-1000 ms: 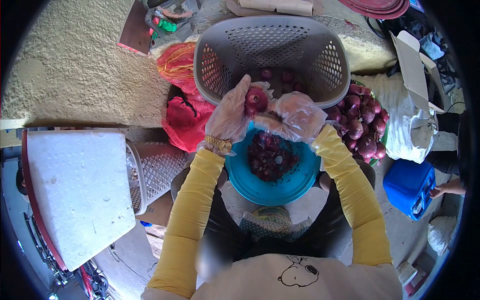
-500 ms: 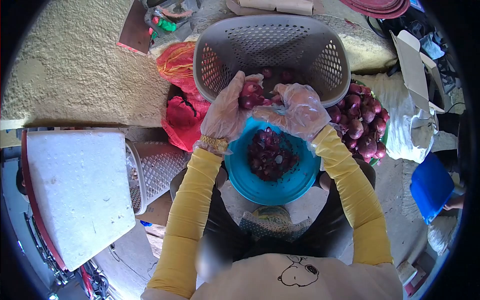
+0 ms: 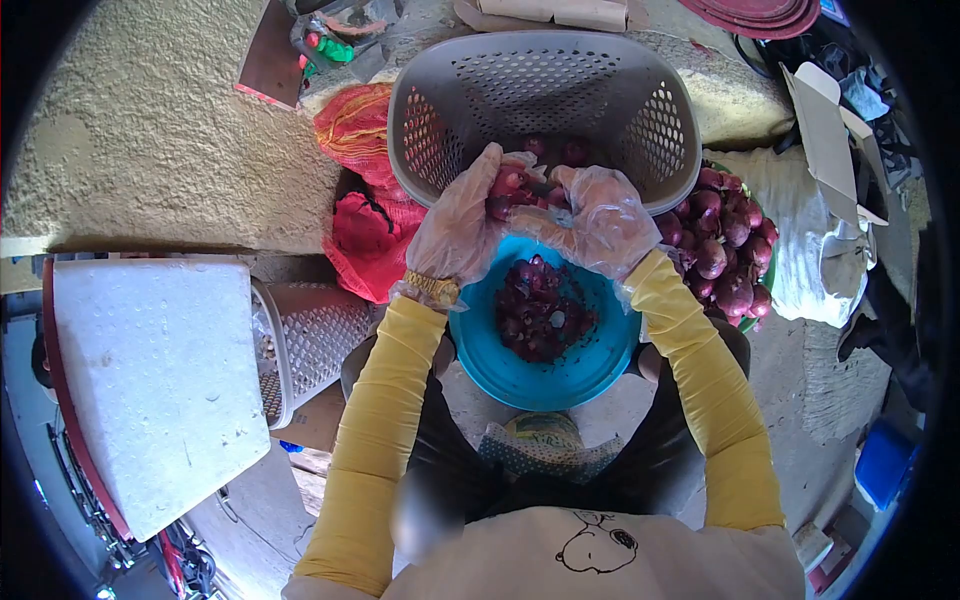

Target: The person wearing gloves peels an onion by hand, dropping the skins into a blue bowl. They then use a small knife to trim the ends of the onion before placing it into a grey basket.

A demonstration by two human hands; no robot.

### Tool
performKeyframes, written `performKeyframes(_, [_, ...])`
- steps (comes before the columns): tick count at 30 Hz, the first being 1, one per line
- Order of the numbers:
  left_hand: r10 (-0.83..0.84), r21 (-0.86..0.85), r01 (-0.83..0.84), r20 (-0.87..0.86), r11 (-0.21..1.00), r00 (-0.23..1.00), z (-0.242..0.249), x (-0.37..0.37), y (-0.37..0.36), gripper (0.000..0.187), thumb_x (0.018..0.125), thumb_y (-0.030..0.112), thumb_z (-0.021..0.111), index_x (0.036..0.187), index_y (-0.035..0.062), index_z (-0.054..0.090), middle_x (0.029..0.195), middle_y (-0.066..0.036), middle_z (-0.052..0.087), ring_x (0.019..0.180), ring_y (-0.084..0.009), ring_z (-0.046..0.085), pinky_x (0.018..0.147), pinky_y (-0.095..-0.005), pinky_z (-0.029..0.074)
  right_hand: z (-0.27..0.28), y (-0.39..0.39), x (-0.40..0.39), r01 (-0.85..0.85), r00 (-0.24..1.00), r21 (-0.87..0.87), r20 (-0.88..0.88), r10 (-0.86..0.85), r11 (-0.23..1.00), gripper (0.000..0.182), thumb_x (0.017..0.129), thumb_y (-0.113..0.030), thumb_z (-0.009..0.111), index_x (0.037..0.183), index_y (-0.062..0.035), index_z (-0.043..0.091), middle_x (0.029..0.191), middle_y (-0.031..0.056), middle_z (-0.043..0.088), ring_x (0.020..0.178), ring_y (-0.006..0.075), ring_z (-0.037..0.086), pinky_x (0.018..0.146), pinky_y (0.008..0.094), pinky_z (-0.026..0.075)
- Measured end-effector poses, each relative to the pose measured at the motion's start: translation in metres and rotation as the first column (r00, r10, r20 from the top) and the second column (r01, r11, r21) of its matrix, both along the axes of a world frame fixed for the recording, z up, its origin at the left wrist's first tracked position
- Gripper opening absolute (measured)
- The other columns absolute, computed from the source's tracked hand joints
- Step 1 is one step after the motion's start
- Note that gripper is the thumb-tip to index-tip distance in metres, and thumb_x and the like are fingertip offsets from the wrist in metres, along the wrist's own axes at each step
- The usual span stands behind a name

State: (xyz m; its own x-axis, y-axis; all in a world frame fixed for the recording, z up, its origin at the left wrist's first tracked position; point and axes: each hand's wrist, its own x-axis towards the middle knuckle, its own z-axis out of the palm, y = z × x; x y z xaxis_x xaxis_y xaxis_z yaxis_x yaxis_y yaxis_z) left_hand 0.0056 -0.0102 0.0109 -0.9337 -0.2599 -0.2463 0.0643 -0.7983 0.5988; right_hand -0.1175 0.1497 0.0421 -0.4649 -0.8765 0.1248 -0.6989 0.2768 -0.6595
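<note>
Both of my hands wear clear plastic gloves and meet above a turquoise basin point(image 3: 545, 388). My left hand point(image 3: 458, 228) is closed around red onions point(image 3: 512, 188), with the thumb up along their side. Curled fingers of my right hand point(image 3: 605, 222) press against the same onions from the right; a tool in that hand, if any, is hidden. Dark red onion skins and scraps point(image 3: 540, 310) lie in the basin. Just beyond my hands stands a grey perforated basket point(image 3: 545, 45), tipped towards me, with a few red onions point(image 3: 573, 152) inside.
Right of the basket is a heap of red onions point(image 3: 725, 240) in a green-rimmed container. Red mesh sacks point(image 3: 365, 235) lie to the left. A white foam board point(image 3: 155, 390) and a lighter perforated basket point(image 3: 320, 335) are farther left. At far right sits a blue dustpan-like object point(image 3: 885, 465).
The onions in my left hand have turned slightly while my hands stay in nearly the same place. At far right the blue object has moved down, and another person's hand has left view.
</note>
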Motion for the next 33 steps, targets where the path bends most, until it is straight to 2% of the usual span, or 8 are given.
performKeyframes(4, [-0.021, -0.026, 0.021, 0.006, 0.999, 1.0, 0.0, 0.0, -0.002, 0.046, 0.108, 0.034, 0.052, 0.126, -0.0077, 0.06, 0.114, -0.021, 0.069, 0.1, -0.0284, 0.07, 0.088, -0.0382, 0.06, -0.014, -0.003, -0.002, -0.02, 0.998, -0.098, -0.057, 0.014, 0.995, 0.068, 0.085, -0.062, 0.073, 0.109, 0.0018, 0.071, 0.094, 0.0276, 0.07, 0.092, 0.0467, 0.066, 0.08, 0.0501, 0.052])
performKeyframes(10, [-0.055, 0.041, 0.056, -0.034, 0.998, 0.998, -0.004, 0.002, -0.004, 0.041, 0.108, 0.029, 0.054, 0.127, -0.0063, 0.06, 0.114, -0.019, 0.07, 0.103, -0.0262, 0.069, 0.09, -0.0374, 0.058, -0.025, -0.008, -0.003, -0.046, 0.997, -0.123, 0.051, 0.052, 0.991, 0.055, 0.092, -0.054, 0.068, 0.101, -0.0002, 0.073, 0.078, 0.0249, 0.067, 0.077, 0.0469, 0.063, 0.071, 0.0512, 0.05])
performKeyframes(16, [-0.027, -0.161, 0.031, 0.03, 0.986, 0.999, -0.02, 0.005, -0.007, 0.036, 0.107, 0.028, 0.056, 0.126, -0.0023, 0.061, 0.114, -0.016, 0.069, 0.1, -0.025, 0.069, 0.09, -0.0378, 0.059, -0.025, -0.004, 0.001, -0.111, 0.974, -0.145, -0.212, 0.079, 0.983, 0.046, 0.093, -0.05, 0.07, 0.088, -0.0044, 0.072, 0.069, 0.0199, 0.063, 0.067, 0.0413, 0.061, 0.061, 0.0487, 0.047])
performKeyframes(18, [0.074, -0.154, -0.062, 0.071, 0.986, 0.995, -0.024, 0.004, -0.006, 0.031, 0.106, 0.028, 0.058, 0.121, 0.0006, 0.062, 0.115, -0.014, 0.068, 0.101, -0.0255, 0.069, 0.088, -0.0382, 0.06, -0.019, -0.001, 0.005, -0.214, 0.956, -0.014, -0.208, 0.207, 0.977, 0.053, 0.092, -0.061, 0.063, 0.091, -0.0082, 0.074, 0.073, 0.0192, 0.065, 0.074, 0.0404, 0.066, 0.067, 0.0502, 0.052])
performKeyframes(21, [0.068, -0.104, -0.057, 0.109, 0.993, 0.992, -0.018, 0.005, -0.009, 0.03, 0.105, 0.03, 0.06, 0.117, 0.0023, 0.06, 0.114, -0.014, 0.067, 0.104, -0.0277, 0.069, 0.089, -0.0398, 0.061, -0.026, -0.004, 0.012, -0.331, 0.926, -0.07, -0.213, 0.31, 0.941, 0.054, 0.092, -0.061, 0.063, 0.084, -0.0085, 0.071, 0.071, 0.0175, 0.064, 0.072, 0.0395, 0.065, 0.066, 0.0506, 0.051])
performKeyframes(24, [0.131, -0.183, -0.093, 0.209, 0.979, 0.969, -0.005, 0.005, -0.008, 0.034, 0.105, 0.034, 0.06, 0.117, 0.0024, 0.059, 0.113, -0.015, 0.066, 0.105, -0.029, 0.068, 0.091, -0.0423, 0.061, -0.021, 0.0, 0.018, -0.432, 0.88, 0.045, -0.196, 0.432, 0.901, 0.055, 0.092, -0.061, 0.063, 0.082, -0.0076, 0.071, 0.072, 0.017, 0.064, 0.072, 0.039, 0.066, 0.067, 0.0507, 0.051])
performKeyframes(26, [0.156, -0.16, -0.134, 0.136, 0.978, 0.978, -0.005, 0.005, -0.008, 0.038, 0.105, 0.036, 0.059, 0.119, 0.0015, 0.058, 0.113, -0.015, 0.066, 0.105, -0.0305, 0.068, 0.091, -0.0437, 0.061, -0.026, 0.0, 0.02, -0.532, 0.832, 0.137, -0.098, 0.546, 0.835, 0.06, 0.093, -0.064, 0.06, 0.08, -0.0065, 0.07, 0.074, 0.0166, 0.067, 0.075, 0.0396, 0.067, 0.068, 0.0497, 0.052])
performKeyframes(33, [0.079, 0.056, -0.081, 0.038, 0.995, 0.996, -0.006, 0.008, -0.013, 0.048, 0.106, 0.04, 0.055, 0.127, -0.0019, 0.053, 0.123, -0.018, 0.061, 0.108, -0.0427, 0.067, 0.088, -0.0513, 0.064, -0.042, 0.005, 0.028, -0.391, 0.886, 0.397, -0.081, 0.456, 0.83, 0.062, 0.089, -0.068, 0.061, 0.078, -0.0078, 0.071, 0.08, 0.0156, 0.071, 0.078, 0.0383, 0.069, 0.071, 0.0498, 0.054])
